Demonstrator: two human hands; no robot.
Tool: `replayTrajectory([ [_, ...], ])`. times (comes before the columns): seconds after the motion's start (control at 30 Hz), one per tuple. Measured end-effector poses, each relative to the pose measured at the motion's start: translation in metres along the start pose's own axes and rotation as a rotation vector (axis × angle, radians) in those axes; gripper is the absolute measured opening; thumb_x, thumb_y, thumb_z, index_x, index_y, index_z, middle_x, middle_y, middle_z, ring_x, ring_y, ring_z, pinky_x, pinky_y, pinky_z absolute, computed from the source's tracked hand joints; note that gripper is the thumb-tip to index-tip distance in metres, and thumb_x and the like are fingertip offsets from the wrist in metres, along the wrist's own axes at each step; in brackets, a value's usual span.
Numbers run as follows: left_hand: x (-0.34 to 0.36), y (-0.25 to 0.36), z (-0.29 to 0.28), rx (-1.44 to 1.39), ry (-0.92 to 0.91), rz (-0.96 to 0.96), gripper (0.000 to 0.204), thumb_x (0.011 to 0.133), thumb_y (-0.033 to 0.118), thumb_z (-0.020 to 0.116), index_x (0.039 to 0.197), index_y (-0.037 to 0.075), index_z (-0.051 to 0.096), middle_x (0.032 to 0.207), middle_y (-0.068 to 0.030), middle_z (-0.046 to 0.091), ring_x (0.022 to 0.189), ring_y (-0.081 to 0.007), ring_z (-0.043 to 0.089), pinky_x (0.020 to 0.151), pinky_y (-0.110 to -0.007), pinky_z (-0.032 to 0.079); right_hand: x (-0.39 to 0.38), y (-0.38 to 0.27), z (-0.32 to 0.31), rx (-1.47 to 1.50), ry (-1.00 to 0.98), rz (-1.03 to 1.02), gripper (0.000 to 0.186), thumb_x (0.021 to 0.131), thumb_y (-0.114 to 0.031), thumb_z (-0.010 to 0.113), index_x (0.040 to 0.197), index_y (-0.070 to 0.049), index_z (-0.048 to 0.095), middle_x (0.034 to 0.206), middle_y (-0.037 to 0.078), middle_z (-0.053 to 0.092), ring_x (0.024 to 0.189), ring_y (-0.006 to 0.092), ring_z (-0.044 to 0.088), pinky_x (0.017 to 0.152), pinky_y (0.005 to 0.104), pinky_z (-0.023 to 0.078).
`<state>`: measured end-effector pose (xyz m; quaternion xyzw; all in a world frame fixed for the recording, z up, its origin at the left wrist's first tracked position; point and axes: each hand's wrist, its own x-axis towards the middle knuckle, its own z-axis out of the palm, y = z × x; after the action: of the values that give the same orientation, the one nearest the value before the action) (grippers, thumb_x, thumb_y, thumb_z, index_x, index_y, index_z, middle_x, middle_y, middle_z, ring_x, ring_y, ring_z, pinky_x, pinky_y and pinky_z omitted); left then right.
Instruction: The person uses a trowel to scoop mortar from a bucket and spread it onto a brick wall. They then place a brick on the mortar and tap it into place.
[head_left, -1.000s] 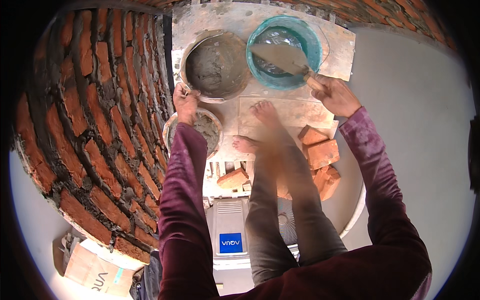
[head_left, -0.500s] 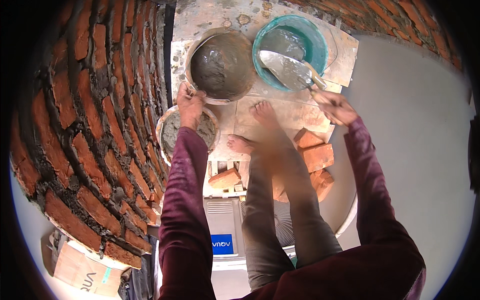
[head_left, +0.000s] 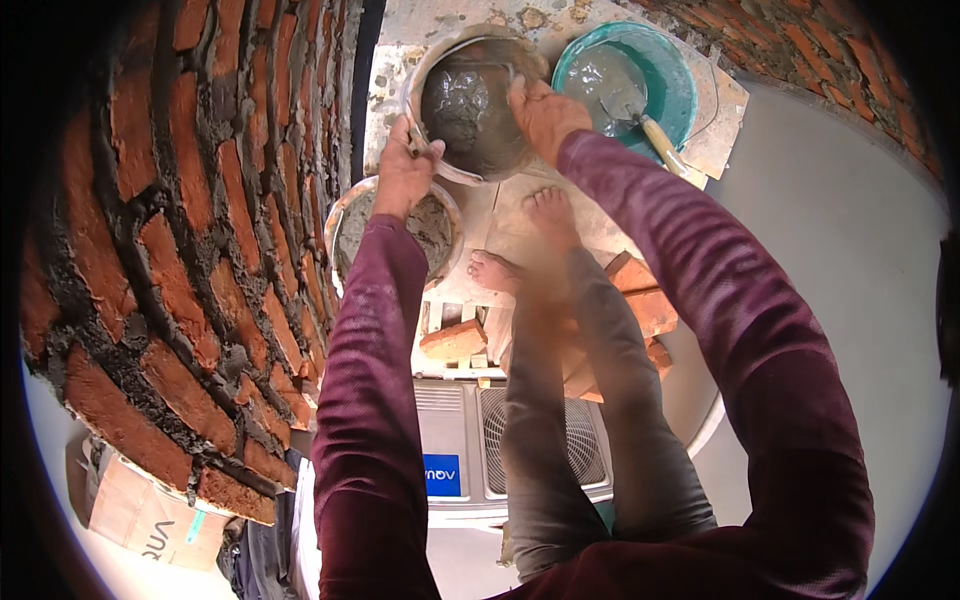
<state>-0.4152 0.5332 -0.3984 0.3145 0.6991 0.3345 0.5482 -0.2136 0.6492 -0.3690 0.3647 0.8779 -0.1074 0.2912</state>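
At the far middle stands a round bucket (head_left: 531, 66) with wet grey mortar (head_left: 455, 112) in it. My left hand (head_left: 406, 168) grips its near left rim, fingers closed. On its right side, my right hand (head_left: 548, 118) is closed on the rim, thumb side toward the mortar. Close by on the right, a green bucket (head_left: 684, 92) holds greyish water. A trowel (head_left: 664, 143) leans in it, blade in the water and wooden handle sticking out over the near rim. Under my left wrist sits a smaller bucket (head_left: 336, 228) of thicker mortar, partly hidden by my arm.
A rough brick wall (head_left: 170, 240) runs along the left. My bare feet (head_left: 549, 212) stand on a stained board platform (head_left: 715, 150). Loose bricks (head_left: 650, 310) lie beside my legs, above a fan-grilled metal unit (head_left: 437, 425). A cardboard box (head_left: 150, 515) is at the lower left.
My right hand has left the trowel in the green bucket and moved left onto the mortar bucket's rim. My left hand stays on that rim. The whole view has shifted slightly.
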Motion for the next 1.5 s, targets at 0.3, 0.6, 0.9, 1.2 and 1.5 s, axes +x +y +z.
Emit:
replayTrajectory([
  [0.3, -0.006, -0.009, 0.004, -0.263, 0.072, -0.060, 0.031, 0.088, 0.002, 0.062, 0.115, 0.005, 0.048, 0.096, 0.0003, 0.055, 0.084, -0.0100, 0.051, 0.069, -0.022, 0.047, -0.038, -0.045, 0.010, 0.243, -0.175, -0.108, 0.041, 0.081, -0.006, 0.052, 0.116, 0.013, 0.044, 0.095, 0.024, 0.065, 0.089, 0.0368, 0.065, 0.079, 0.0404, 0.052],
  [0.6, -0.009, -0.014, 0.016, -0.033, 0.145, 0.036, 0.040, 0.087, 0.003, 0.064, 0.122, 0.003, 0.046, 0.102, -0.0039, 0.057, 0.087, -0.0121, 0.052, 0.076, -0.025, 0.047, 0.000, 0.004, -0.022, -0.072, -0.046, -0.046, 0.046, 0.085, -0.007, 0.047, 0.127, 0.008, 0.036, 0.105, 0.023, 0.061, 0.093, 0.0334, 0.064, 0.076, 0.0401, 0.053],
  [0.9, -0.008, -0.022, 0.002, -0.056, 0.083, 0.099, 0.035, 0.086, -0.002, 0.062, 0.119, 0.004, 0.050, 0.099, -0.0025, 0.060, 0.087, -0.0107, 0.054, 0.076, -0.026, 0.047, -0.003, -0.021, 0.030, -0.090, -0.330, -0.182, 0.046, 0.083, -0.011, 0.046, 0.121, 0.015, 0.043, 0.105, 0.027, 0.061, 0.088, 0.0356, 0.065, 0.075, 0.0434, 0.053],
  [1.2, -0.016, -0.032, -0.016, -0.155, -0.020, 0.039, 0.031, 0.090, 0.000, 0.059, 0.118, 0.006, 0.050, 0.097, 0.0015, 0.060, 0.084, -0.0070, 0.053, 0.074, -0.023, 0.046, -0.009, -0.019, -0.028, 0.800, -0.752, 0.045, 0.024, 0.081, -0.013, 0.057, 0.102, -0.003, 0.053, 0.080, 0.009, 0.056, 0.077, 0.0208, 0.063, 0.052, 0.0351, 0.050],
  [1.5, -0.014, -0.033, -0.026, -0.184, -0.030, -0.103, 0.028, 0.088, -0.001, 0.061, 0.115, 0.003, 0.054, 0.081, 0.0043, 0.054, 0.072, -0.0041, 0.047, 0.067, -0.021, 0.042, -0.021, -0.023, 0.039, 2.028, -0.871, 0.286, 0.010, 0.087, -0.005, 0.055, 0.091, -0.011, 0.048, 0.069, 0.000, 0.046, 0.049, 0.0078, 0.046, 0.039, 0.0230, 0.035],
])
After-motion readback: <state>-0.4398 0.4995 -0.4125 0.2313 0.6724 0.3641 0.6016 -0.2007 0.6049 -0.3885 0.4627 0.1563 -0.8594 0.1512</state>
